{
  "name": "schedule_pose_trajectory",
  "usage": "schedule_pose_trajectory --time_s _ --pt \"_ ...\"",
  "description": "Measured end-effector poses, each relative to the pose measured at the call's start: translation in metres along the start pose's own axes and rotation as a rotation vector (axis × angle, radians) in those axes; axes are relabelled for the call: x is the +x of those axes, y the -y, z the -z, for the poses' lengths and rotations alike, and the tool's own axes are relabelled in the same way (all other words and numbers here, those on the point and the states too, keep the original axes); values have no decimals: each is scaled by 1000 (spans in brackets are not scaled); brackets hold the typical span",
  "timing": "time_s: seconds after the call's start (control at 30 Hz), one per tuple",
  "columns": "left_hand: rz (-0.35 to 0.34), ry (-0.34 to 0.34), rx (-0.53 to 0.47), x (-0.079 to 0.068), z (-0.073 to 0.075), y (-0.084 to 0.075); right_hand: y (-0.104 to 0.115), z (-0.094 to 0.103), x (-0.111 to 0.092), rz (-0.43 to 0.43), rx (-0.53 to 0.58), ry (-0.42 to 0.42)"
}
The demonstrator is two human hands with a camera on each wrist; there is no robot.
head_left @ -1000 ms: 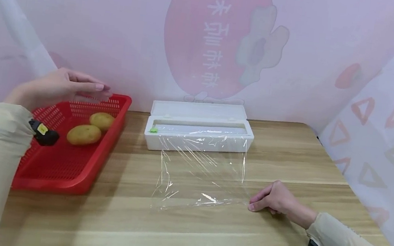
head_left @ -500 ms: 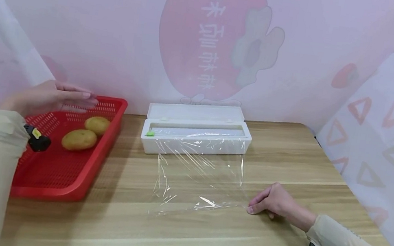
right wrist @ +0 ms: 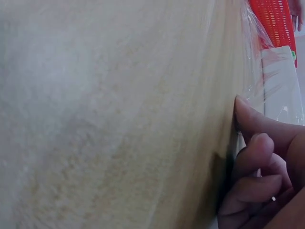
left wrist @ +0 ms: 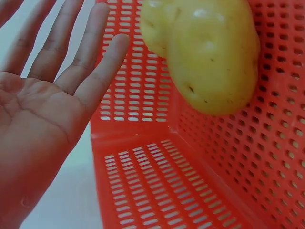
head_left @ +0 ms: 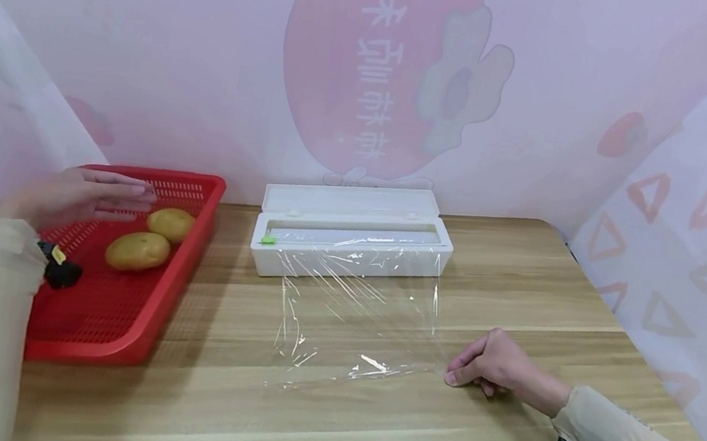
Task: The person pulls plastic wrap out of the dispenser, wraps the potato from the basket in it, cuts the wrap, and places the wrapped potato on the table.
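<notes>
My right hand point(head_left: 495, 363) pinches the near right corner of a sheet of clear plastic wrap point(head_left: 353, 331), low over the table. The sheet stretches back to a white wrap dispenser box point(head_left: 348, 264), whose lid point(head_left: 352, 200) stands open at the back. A green slider point(head_left: 268, 239) sits at the box's left end. Over the left part of a red plastic basket point(head_left: 144, 331) hovers my left hand point(head_left: 81, 194), holding nothing, its fingers extended. Two potatoes lie in the basket, one nearer point(head_left: 138, 251) and one behind point(head_left: 170, 225); the left wrist view shows the open palm point(left wrist: 38, 109) beside them.
The wooden table point(head_left: 314, 436) ends at the back against a pink printed backdrop point(head_left: 215, 49). Another printed sheet point(head_left: 689, 240) flanks it on the right. The basket stands left of the box with a gap between them.
My left hand has moved left and lower over the basket, with fingers still extended. My right hand keeps its pinch on the wrap, nearly in place. The view has shifted slightly.
</notes>
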State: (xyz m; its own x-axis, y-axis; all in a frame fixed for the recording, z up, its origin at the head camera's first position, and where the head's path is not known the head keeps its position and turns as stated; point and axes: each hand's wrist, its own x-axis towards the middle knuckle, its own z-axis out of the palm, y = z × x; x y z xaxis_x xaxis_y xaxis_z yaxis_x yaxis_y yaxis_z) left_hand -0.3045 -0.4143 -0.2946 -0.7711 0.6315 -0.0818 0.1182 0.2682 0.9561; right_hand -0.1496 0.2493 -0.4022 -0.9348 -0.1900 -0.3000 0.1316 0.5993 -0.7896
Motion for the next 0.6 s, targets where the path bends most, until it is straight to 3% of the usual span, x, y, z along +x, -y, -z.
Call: schedule_pose_trajectory --time_s 0.23,0.43,0.6 --pt "79 -28 43 -12 3 15 -1 1 -7 3 19 46" --pt "20 61 -64 -18 4 30 -1 2 -11 -35 18 36" --pt "44 10 -47 -24 0 41 0 2 -12 -31 17 43"
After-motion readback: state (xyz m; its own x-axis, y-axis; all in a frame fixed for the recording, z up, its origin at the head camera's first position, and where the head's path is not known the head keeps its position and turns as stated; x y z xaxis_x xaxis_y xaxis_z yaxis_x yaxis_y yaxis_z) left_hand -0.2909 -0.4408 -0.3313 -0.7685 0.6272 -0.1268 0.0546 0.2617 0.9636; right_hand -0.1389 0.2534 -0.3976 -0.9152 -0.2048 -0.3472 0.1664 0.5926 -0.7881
